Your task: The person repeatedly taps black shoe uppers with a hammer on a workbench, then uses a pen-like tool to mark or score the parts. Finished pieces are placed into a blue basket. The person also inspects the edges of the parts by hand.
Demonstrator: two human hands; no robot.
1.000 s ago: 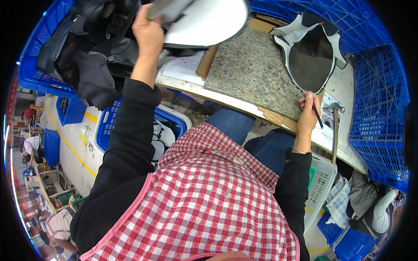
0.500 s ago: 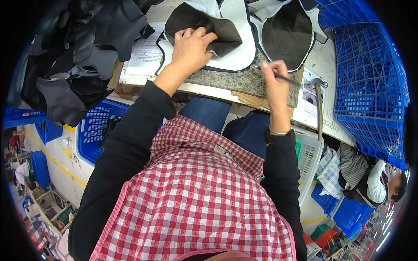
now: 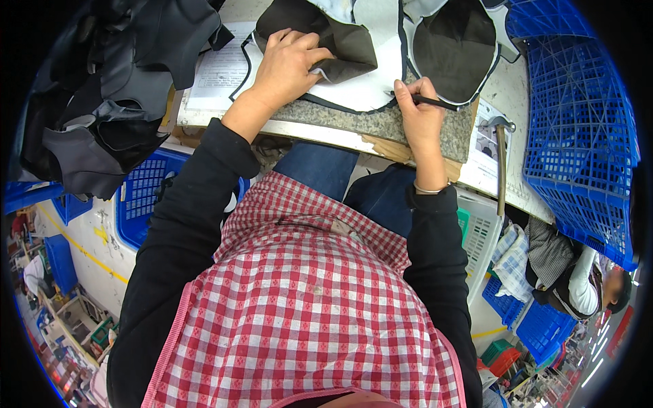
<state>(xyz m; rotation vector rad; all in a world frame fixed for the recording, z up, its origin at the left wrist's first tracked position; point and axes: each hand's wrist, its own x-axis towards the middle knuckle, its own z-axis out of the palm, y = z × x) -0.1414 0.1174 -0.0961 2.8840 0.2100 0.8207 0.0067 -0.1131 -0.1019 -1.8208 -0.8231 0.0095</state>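
My left hand rests on a white-backed piece with a dark lining, its fingers bent over the lining and the thumb by the lining's folded edge. It seems to grip the material there. Between the thumb and fingers of my right hand is a slim black pen-like tool. Its tip points left at the piece's right lower edge; whether it touches cannot be made out. Under the piece lies a speckled stone slab. A second similar piece lies just beyond my right hand.
Black and grey leather-like pieces are heaped at the left, by a printed sheet. On the right, a hammer lies along the table beside a blue plastic crate. A person is at the far right.
My right hand has moved slightly up and left, bringing the tool to the piece's edge. My left hand and the piece have shifted slightly in view.
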